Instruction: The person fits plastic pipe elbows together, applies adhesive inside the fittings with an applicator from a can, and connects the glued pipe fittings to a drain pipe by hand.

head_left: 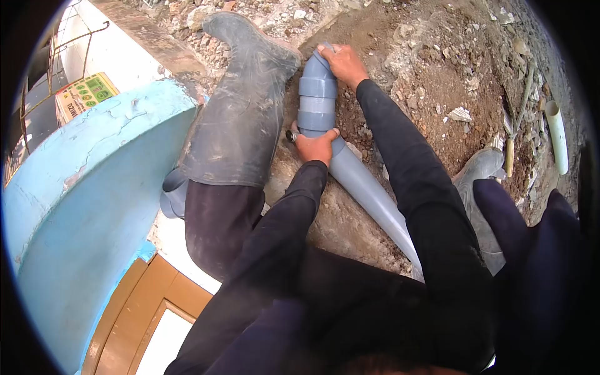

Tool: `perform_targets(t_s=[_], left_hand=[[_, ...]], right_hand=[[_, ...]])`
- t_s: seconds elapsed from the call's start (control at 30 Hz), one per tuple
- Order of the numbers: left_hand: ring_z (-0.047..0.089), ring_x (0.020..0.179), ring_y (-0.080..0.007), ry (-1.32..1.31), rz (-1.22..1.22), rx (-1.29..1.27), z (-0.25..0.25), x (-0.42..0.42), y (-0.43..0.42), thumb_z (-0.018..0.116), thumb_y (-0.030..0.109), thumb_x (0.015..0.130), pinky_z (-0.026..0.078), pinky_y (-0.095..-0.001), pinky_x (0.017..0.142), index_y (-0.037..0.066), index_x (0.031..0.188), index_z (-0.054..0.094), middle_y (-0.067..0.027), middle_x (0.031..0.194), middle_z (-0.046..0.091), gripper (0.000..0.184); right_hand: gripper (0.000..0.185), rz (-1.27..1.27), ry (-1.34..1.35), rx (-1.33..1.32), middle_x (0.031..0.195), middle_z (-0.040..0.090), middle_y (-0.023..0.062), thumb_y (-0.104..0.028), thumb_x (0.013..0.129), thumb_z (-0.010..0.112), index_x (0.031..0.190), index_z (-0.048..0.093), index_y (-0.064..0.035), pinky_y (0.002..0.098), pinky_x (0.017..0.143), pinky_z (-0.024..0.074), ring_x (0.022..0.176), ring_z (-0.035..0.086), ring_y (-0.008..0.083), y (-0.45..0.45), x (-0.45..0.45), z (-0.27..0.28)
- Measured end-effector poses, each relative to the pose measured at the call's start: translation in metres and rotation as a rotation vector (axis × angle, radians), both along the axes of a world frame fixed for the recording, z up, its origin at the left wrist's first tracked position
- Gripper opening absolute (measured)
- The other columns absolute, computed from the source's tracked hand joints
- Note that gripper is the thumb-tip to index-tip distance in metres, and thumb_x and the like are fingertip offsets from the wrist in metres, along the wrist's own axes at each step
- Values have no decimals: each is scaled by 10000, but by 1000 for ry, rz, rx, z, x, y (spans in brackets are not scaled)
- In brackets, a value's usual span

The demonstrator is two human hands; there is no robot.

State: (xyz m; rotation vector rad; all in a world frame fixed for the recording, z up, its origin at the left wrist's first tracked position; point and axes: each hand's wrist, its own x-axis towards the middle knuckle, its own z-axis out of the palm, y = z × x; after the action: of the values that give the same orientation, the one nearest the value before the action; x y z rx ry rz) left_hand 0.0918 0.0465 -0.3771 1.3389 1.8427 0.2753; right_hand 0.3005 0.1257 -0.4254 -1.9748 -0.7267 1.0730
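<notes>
A long grey plastic pipe (369, 187) runs from between my legs up to a set of grey fittings. At its far end a pipe elbow (317, 67) bends over, with a collared coupling (317, 105) just below it. My left hand (314, 149) is closed around the pipe beneath the coupling, thumb and fingers on either side. Wrapped over the rim of the elbow is my right hand (345, 64). By the left hand's fingers shows a small dark round item (291, 135) that I cannot make out.
My rubber boots (240, 106) stand either side of the pipe on rubble and soil. A curved blue wall (100, 156) rises at left, with a short grey pipe piece (175, 192) beside it. A pale pipe (556, 137) and a wooden handle (510, 156) lie right.
</notes>
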Motion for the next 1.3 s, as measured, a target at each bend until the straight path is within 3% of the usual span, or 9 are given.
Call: perform_targets(t_s=[0.2, 0.4, 0.63, 0.7, 0.83, 0.97, 1.0, 1.17, 1.3], left_hand=[[597, 1246, -389, -36, 49, -276, -26, -15, 12, 932, 185, 578, 475, -420, 1080, -30, 1541, 327, -279, 1384, 567, 1158], [596, 1245, -378, -27, 74, -237, -11, -4, 9, 936, 187, 578, 477, -414, 1087, -59, 1556, 261, -291, 1392, 549, 1214], [661, 1100, -340, -6, 76, -257, 3, 0, 7, 909, 120, 638, 548, -438, 958, 13, 1595, 214, -257, 1309, 585, 1188], [649, 1124, -337, -42, 73, -179, -5, -2, 6, 897, 91, 652, 549, -446, 961, -5, 1586, 211, -258, 1313, 579, 1163], [637, 1158, -360, 2, 21, -198, 9, -1, 4, 912, 136, 638, 526, -440, 1008, -59, 1572, 210, -277, 1335, 569, 1185], [631, 1185, -387, 90, -38, -139, 14, 0, 4, 931, 187, 600, 488, -429, 1065, -62, 1573, 220, -291, 1349, 579, 1230], [635, 1180, -386, 102, -42, -179, 16, 4, 7, 930, 190, 602, 489, -432, 1063, -62, 1573, 221, -288, 1341, 587, 1228], [640, 1191, -410, 185, -46, -255, 8, 0, 6, 959, 357, 593, 479, -453, 1066, -76, 1273, 606, -278, 1302, 643, 880], [582, 1277, -406, 213, -30, -332, 9, 5, 6, 946, 428, 644, 412, -463, 1137, -80, 1306, 595, -256, 1353, 622, 905]], right_hand=[[563, 357, -408, 62, 1049, 703, 317, -488, 996, 534, 1045, 739, 34, 510, 885, 514, 978, 682, 474, 28, -2, -57], [479, 87, -230, 129, 995, 712, 293, -413, 1035, 498, 1093, 733, 0, 516, 903, 529, 951, 694, 457, 2, -6, -49], [568, 380, -428, 73, 1068, 703, 314, -484, 983, 550, 1037, 728, 53, 508, 930, 528, 984, 680, 489, 21, 1, -57], [564, 311, -326, 57, 1076, 704, 314, -492, 971, 560, 1041, 731, 41, 504, 936, 528, 994, 675, 497, 29, -5, -78], [564, -56, 18, -5, 1058, 706, 317, -490, 976, 558, 1103, 736, 30, 498, 948, 509, 1037, 663, 495, -3, -2, -7], [566, -31, 15, 1, 1140, 697, 314, -476, 986, 541, 1180, 718, 25, 475, 937, 519, 1046, 671, 492, 3, -4, -24], [586, 257, -138, -7, 1246, 673, 295, -463, 1007, 508, 1256, 675, 41, 445, 978, 510, 1116, 662, 472, 3, 8, -6], [503, -140, 100, 195, 1171, 735, 188, -384, 1061, 479, 1242, 675, 42, 387, 953, 529, 1067, 704, 306, -14, 24, -2], [497, -456, 215, 279, 1067, 738, 146, -393, 1061, 514, 1201, 690, 50, 372, 906, 546, 976, 696, 221, -91, 84, 82]])
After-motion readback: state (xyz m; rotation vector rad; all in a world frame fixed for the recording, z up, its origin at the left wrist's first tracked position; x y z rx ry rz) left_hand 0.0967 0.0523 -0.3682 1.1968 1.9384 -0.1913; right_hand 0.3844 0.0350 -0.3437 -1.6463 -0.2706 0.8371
